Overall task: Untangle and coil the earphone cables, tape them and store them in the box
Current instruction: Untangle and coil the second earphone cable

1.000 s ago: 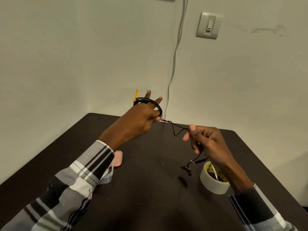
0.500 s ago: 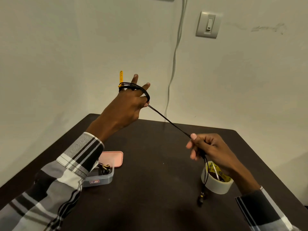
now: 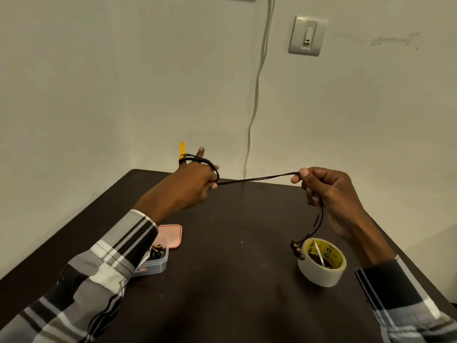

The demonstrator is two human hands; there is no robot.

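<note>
Left hand (image 3: 190, 186) was raised over the surface (image 3: 222, 293), black earphone cable (image 3: 257, 179) looped around its fingers, yellow plug sticking up. Right hand (image 3: 326, 194) pinched the cable, a doubled strand taut between both hands. Earbuds (image 3: 296, 248) hung below the right hand, just beside the tape roll (image 3: 321, 262). Open box (image 3: 154, 262) sat near the left sleeve, pink lid (image 3: 171, 235) beside it.

Since half a second ago we have lowered our left hand (image 3: 190, 186) toward the table and lifted our right hand (image 3: 326, 194) up and outward, so the black cable (image 3: 257, 179) now runs nearly level between them and its earbuds (image 3: 296, 249) dangle beside the tape roll (image 3: 321, 266).
</note>
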